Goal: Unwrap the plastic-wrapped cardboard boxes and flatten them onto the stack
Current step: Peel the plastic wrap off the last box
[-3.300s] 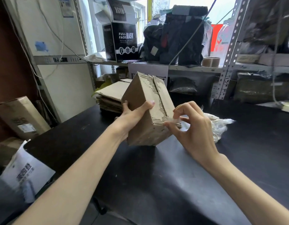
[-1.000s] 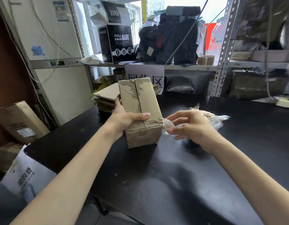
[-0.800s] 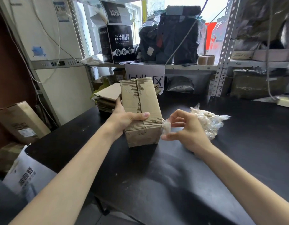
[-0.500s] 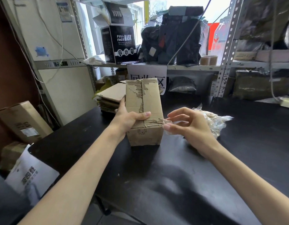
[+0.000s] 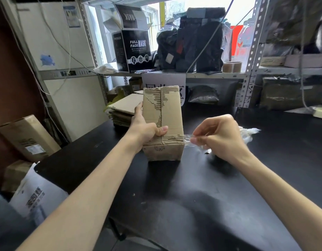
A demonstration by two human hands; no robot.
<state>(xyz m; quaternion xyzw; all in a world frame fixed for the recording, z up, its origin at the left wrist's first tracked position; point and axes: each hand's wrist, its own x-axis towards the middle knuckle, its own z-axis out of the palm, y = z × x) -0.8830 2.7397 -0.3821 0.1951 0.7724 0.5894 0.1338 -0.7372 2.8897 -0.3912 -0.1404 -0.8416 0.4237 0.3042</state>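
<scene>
Since half a second ago the right hand (image 5: 220,140) has drawn a little to the right and its fingers, then loosely spread, have closed into a pinch. The box (image 5: 170,109), which a few seconds ago was tilted up in the air, now rests on the worktop (image 5: 174,205). The right hand pinches a thin strand of plastic (image 5: 187,141) between thumb and fingertips; the strand runs taut to the box's near right edge. The left hand (image 5: 144,130) grips the box from its left side, thumb laid over the top near the centre seam, the other fingers hidden behind the side wall. The top and near face of the box show bare, scuffed cardboard, so the unwrapping looks nearly done, with only this last strand clinging. The box is not yet opened or flattened. Just behind the right hand lies a crumpled wad of plastic (image 5: 248,134) on the worktop, probably wrap already pulled off. Further back on the left, just beyond the left hand, sits the stack (image 5: 123,107) of flattened boxes, several deep; this box has yet to join it.
</scene>
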